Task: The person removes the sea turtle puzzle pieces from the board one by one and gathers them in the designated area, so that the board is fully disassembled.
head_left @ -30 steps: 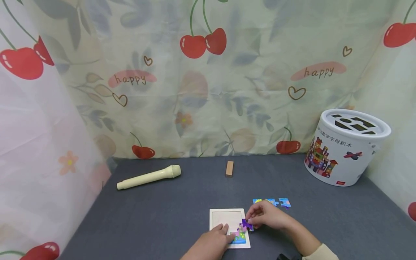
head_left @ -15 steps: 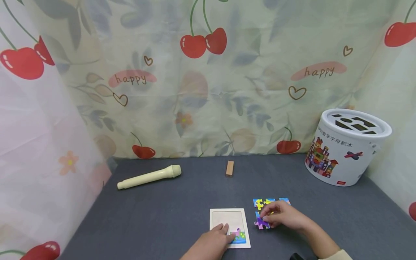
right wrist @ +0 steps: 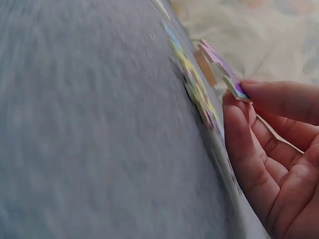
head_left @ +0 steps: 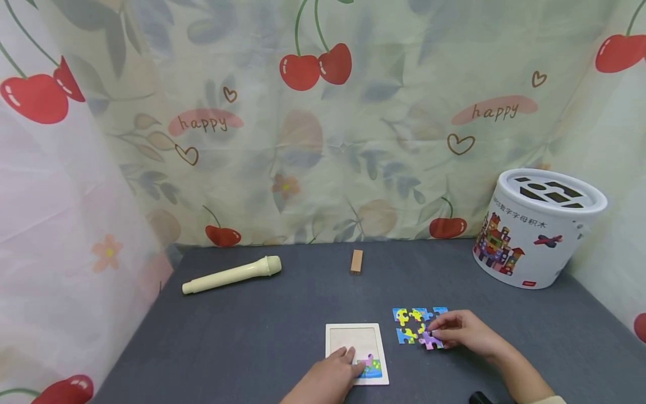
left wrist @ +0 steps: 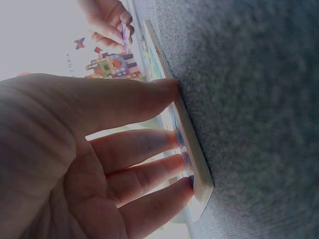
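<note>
In the head view my left hand [head_left: 330,375] rests on a wooden puzzle tray [head_left: 383,365] with a pale raised rim. Its fingers lie fairly straight on the tray and on joined puzzle pieces [head_left: 373,368] in the lower right corner; the left wrist view has the thumb against the tray's edge. Right of the tray, my right hand [head_left: 466,334] pinches a purple and pink puzzle piece [head_left: 430,340] between thumb and fingers. The right wrist view has this piece [right wrist: 224,68] tilted and raised off the table. Loose yellow and blue pieces [head_left: 402,316] lie beneath and beside it.
A cream toy microphone [head_left: 232,275] lies at the back left. A small wooden block [head_left: 356,262] is at the back middle. The white block bucket [head_left: 537,230] stands at the right rear, before the cherry-print curtain [head_left: 343,146]. A black object [head_left: 479,398] shows near my right forearm.
My right hand has carried the purple piece from the tray's right edge rightward, over to the loose pieces. More of those pieces now show. My left hand has stayed on the tray.
</note>
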Tool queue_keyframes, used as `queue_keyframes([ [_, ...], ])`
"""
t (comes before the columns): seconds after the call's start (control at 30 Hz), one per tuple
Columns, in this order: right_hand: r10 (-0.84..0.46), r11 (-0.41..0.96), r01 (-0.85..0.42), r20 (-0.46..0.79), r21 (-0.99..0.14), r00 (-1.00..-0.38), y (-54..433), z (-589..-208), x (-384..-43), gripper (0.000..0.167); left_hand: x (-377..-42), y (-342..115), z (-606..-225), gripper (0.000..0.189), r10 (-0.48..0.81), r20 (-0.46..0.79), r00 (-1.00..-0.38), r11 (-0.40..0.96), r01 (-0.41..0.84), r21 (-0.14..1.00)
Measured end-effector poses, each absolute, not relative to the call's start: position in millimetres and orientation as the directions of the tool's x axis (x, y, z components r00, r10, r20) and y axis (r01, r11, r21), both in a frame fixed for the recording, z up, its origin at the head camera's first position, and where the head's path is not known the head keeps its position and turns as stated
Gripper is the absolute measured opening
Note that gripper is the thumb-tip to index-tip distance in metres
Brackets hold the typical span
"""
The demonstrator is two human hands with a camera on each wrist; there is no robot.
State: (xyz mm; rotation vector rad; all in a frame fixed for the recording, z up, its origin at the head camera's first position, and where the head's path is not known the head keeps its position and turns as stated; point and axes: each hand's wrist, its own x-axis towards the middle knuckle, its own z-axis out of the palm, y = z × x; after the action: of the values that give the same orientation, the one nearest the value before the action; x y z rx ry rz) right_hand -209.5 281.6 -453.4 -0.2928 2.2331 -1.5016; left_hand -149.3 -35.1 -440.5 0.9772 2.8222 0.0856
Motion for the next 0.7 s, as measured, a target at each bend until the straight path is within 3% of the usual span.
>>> queue_keyframes([
  [0.7,-0.172,0.444,0.224,-0.328,-0.867,-0.929,318,-457,-205,0.037,-148,-37,-442,0.037,0.638,-0.085,-0.765,0.769,0.629,0.111],
])
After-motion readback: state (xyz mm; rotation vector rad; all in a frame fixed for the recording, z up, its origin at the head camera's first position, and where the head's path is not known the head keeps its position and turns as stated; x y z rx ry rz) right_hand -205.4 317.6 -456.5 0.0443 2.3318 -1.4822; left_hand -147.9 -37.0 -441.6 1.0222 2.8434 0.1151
